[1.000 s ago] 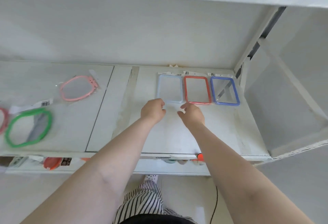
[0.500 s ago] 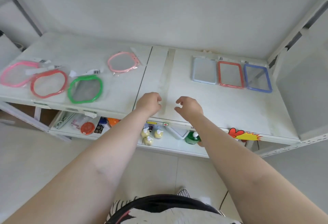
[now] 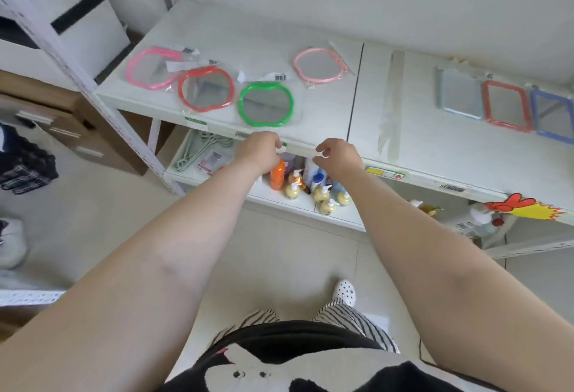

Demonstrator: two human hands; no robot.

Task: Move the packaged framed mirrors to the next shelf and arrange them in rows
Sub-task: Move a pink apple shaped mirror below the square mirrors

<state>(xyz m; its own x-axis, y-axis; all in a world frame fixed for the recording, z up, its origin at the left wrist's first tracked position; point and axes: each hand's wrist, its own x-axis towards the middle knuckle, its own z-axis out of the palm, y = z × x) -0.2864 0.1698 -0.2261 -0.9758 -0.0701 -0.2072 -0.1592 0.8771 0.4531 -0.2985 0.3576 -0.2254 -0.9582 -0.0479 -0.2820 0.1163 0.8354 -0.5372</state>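
Left hand (image 3: 259,151) and right hand (image 3: 338,155) at shelf (image 3: 326,118) front edge, fingers loosely curled, holding nothing. Apple-shaped mirrors (image 3: 265,108) at 11 o'clock; rectangular mirrors (image 3: 506,106) at 2 o'clock.

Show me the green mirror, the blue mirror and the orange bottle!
green mirror (image 3: 266,105): head view, on the middle of its glass.
blue mirror (image 3: 554,118): head view, on its glass, at the picture's right edge.
orange bottle (image 3: 277,174): head view, on its body, lower shelf.

Left hand (image 3: 259,151), right hand (image 3: 338,155) empty above shelf edge (image 3: 298,147).
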